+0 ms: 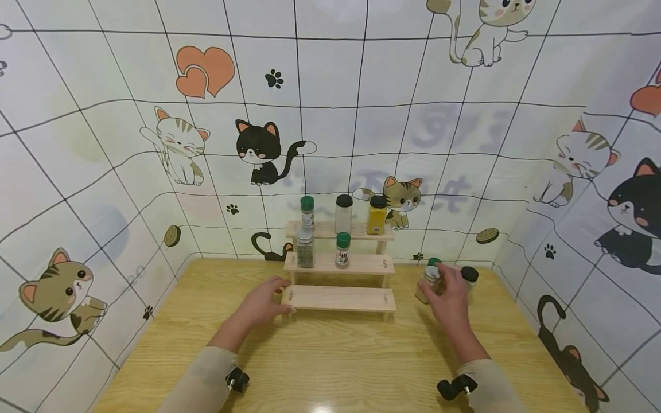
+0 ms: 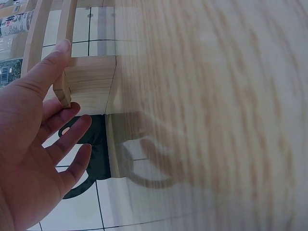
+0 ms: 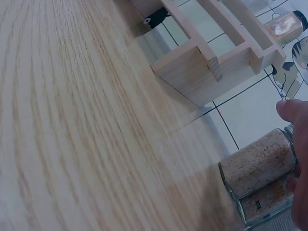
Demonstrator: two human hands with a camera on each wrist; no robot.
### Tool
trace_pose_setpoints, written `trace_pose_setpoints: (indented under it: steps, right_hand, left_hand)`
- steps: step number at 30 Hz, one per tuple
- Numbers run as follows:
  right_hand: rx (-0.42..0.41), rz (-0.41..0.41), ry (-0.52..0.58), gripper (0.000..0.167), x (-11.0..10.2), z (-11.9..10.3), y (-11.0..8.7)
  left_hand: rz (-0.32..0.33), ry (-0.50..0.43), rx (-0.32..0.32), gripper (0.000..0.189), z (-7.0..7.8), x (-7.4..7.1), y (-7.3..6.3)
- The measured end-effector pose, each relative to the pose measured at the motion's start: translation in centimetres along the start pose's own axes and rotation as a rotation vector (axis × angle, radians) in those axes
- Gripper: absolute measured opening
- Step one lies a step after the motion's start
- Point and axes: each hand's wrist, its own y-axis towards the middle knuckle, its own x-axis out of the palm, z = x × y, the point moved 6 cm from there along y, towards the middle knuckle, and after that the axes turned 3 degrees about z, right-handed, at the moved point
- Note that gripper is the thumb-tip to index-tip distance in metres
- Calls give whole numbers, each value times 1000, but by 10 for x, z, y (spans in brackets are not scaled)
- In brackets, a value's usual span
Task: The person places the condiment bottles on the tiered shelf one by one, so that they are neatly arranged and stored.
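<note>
Evidently, the left hand [image 1: 262, 299] grips the wooden rack's [image 1: 338, 298] lowest shelf at nine o'clock — thumb above, finger beneath. Toward the rack's three o'clock, the right hand's [image 1: 451, 295] half-bent fingers surround a grain-filled jar [image 3: 257, 166] — hold cannot be told.

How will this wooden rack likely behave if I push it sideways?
The rack looks stiff, being built from wooden boards. It may be somewhat top-heavy, as its jars stand on the upper two steps. They could wobble or tip, since no rim shows along the front edges.
</note>
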Motion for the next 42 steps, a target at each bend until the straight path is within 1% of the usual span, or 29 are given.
trace_pose_setpoints:
  steps: [7,11,13,18,20,24,29,34,42]
  right_hand:
    - [-54,28,-62,69,5,3,-1]
    - [-62,7,-76,69,10,9,-4]
    - [-40,-24,-66,71,15,13,-5]
    - [61,-106,24,79,24,22,-11]
    - [81,-125,52,81,27,23,-13]
    - [98,-145,67,83,30,26,-14]
    - [72,-156,68,80,30,27,-15]
    - [35,-141,66,77,28,24,-16]
    - [17,-144,98,77,32,18,-20]
  left_hand:
    - [3,6,3,69,1,1,0]
    - [6,10,-4,69,0,1,0]
    - [9,15,-4,69,0,1,1]
    - [14,14,1,68,2,0,1]
    - [14,16,4,68,2,1,1]
    - [11,23,5,68,0,2,1]
    - [8,20,1,69,1,1,0]
    - [8,19,6,68,3,0,0]
    - [3,22,7,69,1,2,0]
